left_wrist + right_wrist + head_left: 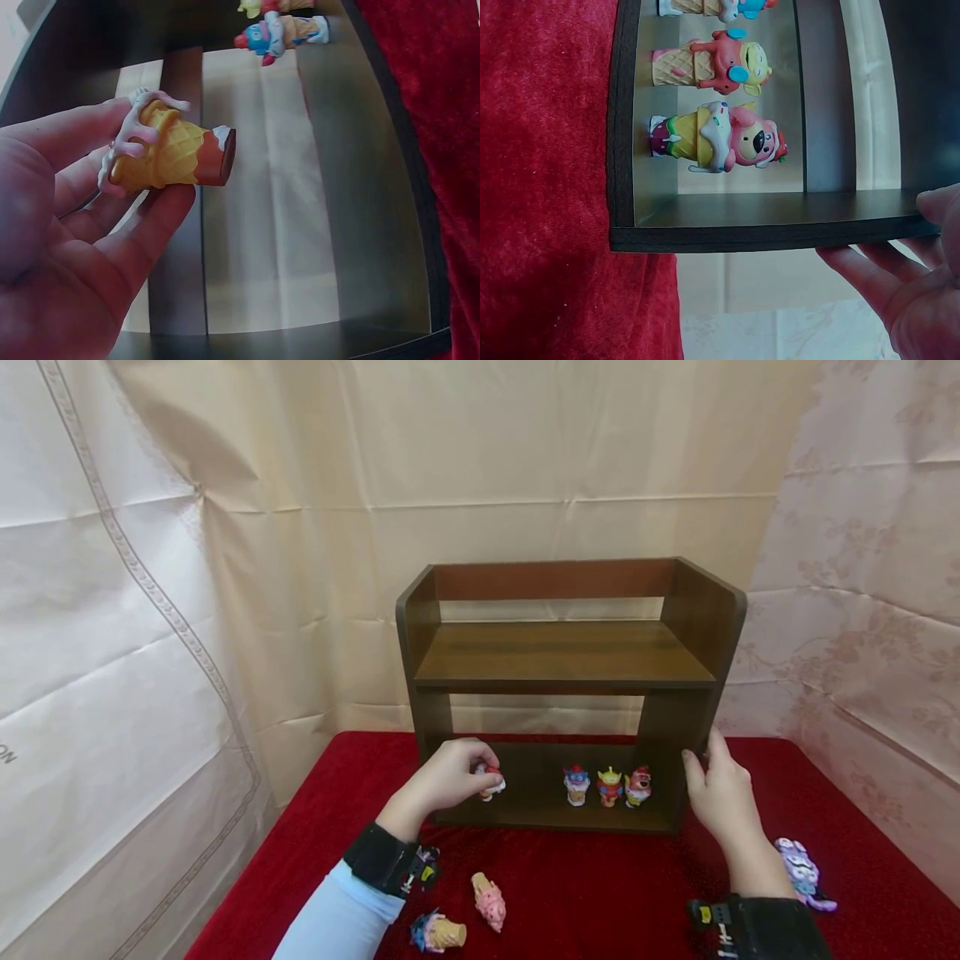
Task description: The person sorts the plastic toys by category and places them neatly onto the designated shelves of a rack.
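Observation:
My left hand (453, 772) pinches an ice-cream-cone figurine (169, 146) between thumb and fingers, inside the lower level of a dark brown two-tier shelf (562, 685). The figurine has a yellow waffle cone, pinkish-white drips and a brown base; my hand hides its top in the left wrist view. My right hand (727, 793) grips the shelf's right side panel (780, 231), thumb at the front edge and fingers along the outside. On the lower board stand a blue-headed figurine (577, 785), a yellow-headed one (610, 787) and a pink bear one (754, 142), side by side at the right.
On the red cloth (585, 893) before the shelf lie a pink cone figurine (490, 902) and a blue-topped cone figurine (438, 932). A purple and white figurine (801, 872) lies beyond my right wrist. Curtains (562, 460) hang behind the shelf.

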The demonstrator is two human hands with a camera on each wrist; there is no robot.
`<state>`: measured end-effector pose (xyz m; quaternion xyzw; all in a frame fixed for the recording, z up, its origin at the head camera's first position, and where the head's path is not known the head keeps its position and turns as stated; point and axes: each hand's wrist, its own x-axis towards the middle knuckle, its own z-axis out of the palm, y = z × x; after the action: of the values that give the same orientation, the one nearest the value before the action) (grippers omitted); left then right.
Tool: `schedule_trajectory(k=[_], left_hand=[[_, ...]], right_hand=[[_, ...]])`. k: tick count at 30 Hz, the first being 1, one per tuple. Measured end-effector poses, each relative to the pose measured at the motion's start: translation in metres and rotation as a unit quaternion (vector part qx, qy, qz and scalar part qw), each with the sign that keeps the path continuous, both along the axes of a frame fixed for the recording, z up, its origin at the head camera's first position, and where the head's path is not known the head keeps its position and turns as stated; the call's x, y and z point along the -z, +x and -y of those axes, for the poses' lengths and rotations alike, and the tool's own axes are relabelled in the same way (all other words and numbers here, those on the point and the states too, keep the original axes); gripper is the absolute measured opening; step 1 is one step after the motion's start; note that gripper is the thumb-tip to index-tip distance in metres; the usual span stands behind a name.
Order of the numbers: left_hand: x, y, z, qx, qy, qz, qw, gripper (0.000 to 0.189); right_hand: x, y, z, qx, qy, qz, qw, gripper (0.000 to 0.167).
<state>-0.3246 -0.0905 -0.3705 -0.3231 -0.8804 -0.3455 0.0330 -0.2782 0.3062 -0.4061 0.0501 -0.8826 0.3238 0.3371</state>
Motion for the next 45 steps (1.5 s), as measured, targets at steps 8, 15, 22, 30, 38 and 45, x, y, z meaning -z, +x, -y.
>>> schedule_trajectory(k=[8, 15, 22, 30, 38, 45], left_hand=[[0.005, -0.015, -0.013, 0.014, -0.036, -0.008, 0.9992, 0.009], [0.006, -0.025, -0.023, 0.009, -0.069, -0.002, 0.9976, 0.008], [0.004, -0.031, -0.032, 0.003, -0.083, 0.008, 0.9965, 0.009], [0.002, -0.037, -0.043, 0.005, -0.093, 0.019, 0.9955, 0.009], [0.008, -0.046, -0.049, 0.006, -0.100, 0.028, 0.9946, 0.011], [0.017, -0.051, -0.054, 0.005, -0.106, 0.036, 0.9938, 0.010]], right_hand=[[0.001, 0.000, 0.000, 0.001, 0.003, -0.005, 1.0000, 0.046], [0.000, 0.000, 0.001, -0.004, 0.003, -0.008, 1.0000, 0.047], [-0.002, 0.000, 0.002, -0.002, 0.004, -0.018, 0.9998, 0.048], [0.000, 0.000, 0.001, 0.000, 0.005, -0.021, 0.9998, 0.048], [0.002, -0.001, 0.000, -0.002, 0.004, -0.025, 0.9997, 0.048], [0.001, -0.002, -0.001, -0.003, 0.001, -0.025, 0.9997, 0.049]])
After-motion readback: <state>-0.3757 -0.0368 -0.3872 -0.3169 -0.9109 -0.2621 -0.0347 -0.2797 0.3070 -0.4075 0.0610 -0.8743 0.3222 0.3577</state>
